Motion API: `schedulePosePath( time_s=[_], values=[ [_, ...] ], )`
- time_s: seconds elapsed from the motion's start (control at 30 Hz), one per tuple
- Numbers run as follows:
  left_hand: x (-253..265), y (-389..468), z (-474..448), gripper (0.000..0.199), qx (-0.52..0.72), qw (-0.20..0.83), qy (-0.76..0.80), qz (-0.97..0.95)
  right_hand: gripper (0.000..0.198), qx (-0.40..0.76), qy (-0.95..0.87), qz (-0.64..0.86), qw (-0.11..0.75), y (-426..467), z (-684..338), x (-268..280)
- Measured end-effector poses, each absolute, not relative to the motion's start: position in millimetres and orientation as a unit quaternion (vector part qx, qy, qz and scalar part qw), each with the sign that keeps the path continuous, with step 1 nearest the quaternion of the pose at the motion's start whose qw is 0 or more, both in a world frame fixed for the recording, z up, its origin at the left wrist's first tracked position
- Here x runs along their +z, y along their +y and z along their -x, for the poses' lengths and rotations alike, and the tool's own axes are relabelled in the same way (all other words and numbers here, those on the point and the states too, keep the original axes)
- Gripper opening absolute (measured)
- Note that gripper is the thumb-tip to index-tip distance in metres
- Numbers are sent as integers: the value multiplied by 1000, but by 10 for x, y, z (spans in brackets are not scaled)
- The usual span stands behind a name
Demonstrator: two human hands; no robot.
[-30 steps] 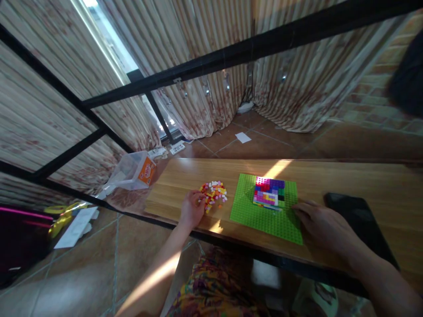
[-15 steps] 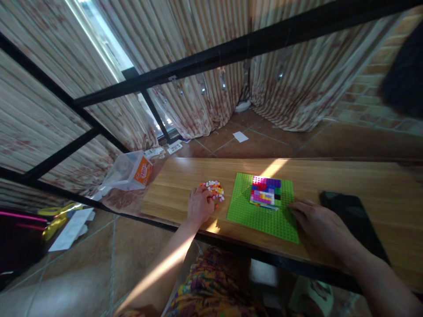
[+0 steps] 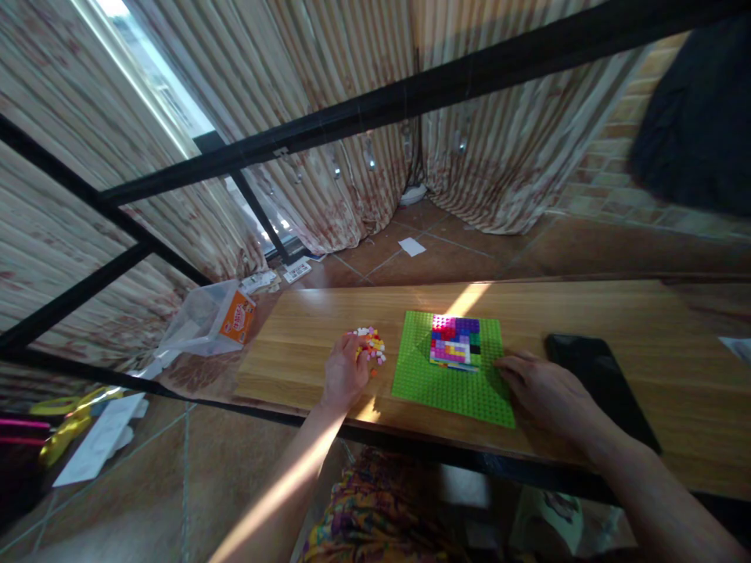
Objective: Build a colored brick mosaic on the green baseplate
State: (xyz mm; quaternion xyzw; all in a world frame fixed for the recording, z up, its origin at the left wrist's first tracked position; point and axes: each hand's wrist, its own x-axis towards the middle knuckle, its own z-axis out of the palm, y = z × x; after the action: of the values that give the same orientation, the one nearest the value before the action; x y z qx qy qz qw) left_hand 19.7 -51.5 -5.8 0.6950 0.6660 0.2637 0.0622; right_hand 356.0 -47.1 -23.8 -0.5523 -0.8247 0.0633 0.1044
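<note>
Loose bricks [image 3: 375, 344] are piled within reach of left hand [image 3: 345, 373]; baseplate [image 3: 449, 391] apparently steadied by right hand [image 3: 543, 391]. Neither grip can be discerned.

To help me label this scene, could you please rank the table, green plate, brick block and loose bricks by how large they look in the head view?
1. Table
2. Green plate
3. Brick block
4. Loose bricks, going by what shows as a group; the left hand may hide some.
</note>
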Motion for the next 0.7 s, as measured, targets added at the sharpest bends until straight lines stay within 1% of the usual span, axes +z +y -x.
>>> schedulePosePath(
  time_s=[0.1,0.2,0.33,0.47,0.7],
  values=[
    [84,-454,-400,17,276,140,635,-708,37,74,-826,551,94,-459,-3546,-207],
    [197,-353,-701,17,269,181,596,-734,35,82,-826,551,90,-451,-3541,-189],
    [243,-214,-1045,21,273,164,548,-773,33,82,-822,556,86,-459,-3552,-183],
    [241,-132,-1214,25,225,132,546,-796,32,84,-822,558,76,-470,-3567,-169],
    [263,-98,-1285,25,165,110,550,-811,30,94,-816,566,73,-463,-3568,-163]
  ],
)
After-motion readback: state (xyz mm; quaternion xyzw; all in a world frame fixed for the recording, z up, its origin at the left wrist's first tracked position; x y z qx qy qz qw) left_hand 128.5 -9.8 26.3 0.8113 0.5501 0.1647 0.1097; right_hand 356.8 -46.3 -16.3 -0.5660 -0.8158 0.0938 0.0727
